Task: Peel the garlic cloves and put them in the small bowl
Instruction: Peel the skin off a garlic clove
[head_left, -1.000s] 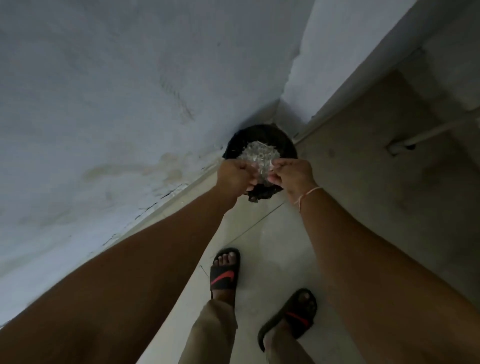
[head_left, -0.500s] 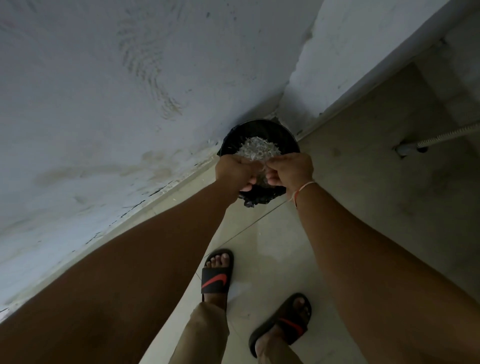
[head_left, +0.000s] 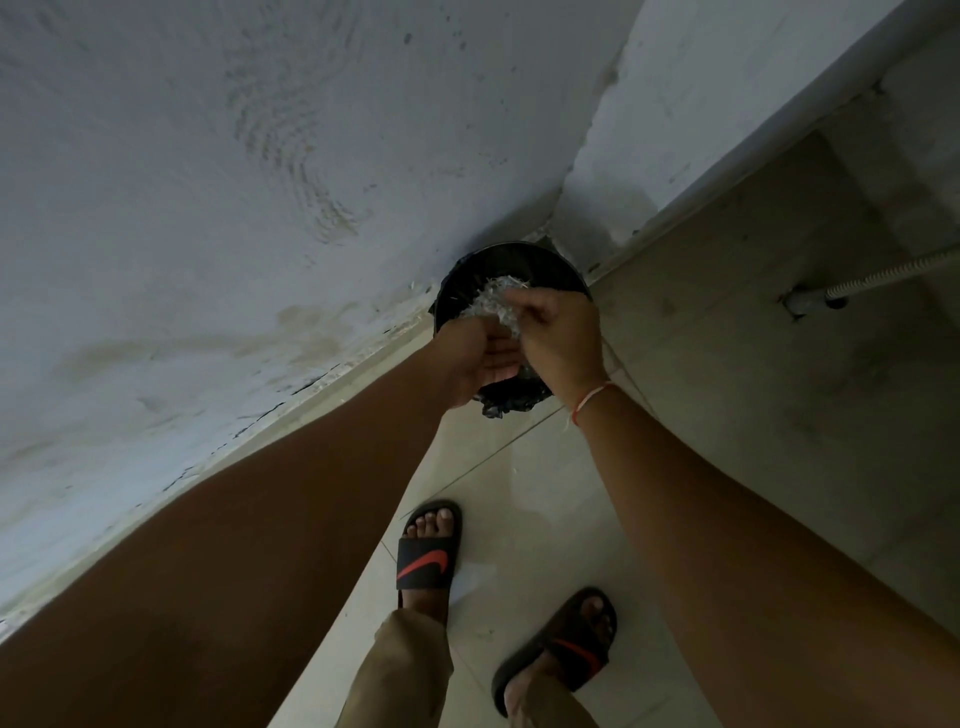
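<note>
Pale floor tiles (head_left: 524, 483) meet a stained white wall (head_left: 208, 208) at a corner, and a black bin (head_left: 511, 260) lined with a dark bag stands right in that corner. Over the bin's mouth a heap of garlic skins (head_left: 493, 306) shows, thin, whitish and flaky. No cloves and no small bowl can be seen anywhere around the bin.

Above the bin's near edge the left hand (head_left: 480, 358) lies palm up with its fingers straight, like a tray, and I cannot tell whether any scraps rest on it. Touching it from the side away from the wall, the right hand (head_left: 558, 343) is turned knuckles up, its fingertips loosely bunched over the heap of skins; whether they pinch any flakes is hidden. A thin thread bracelet (head_left: 589, 400) sits on that wrist.

Those skins are probably almost weightless, dry and brittle, and likely to cling to damp fingers or drift off. Brushing palm against palm low over the bin should serve better than pinching single flakes. Two feet in black sandals (head_left: 428, 553) stand on the tiles on the near side of the bin.
</note>
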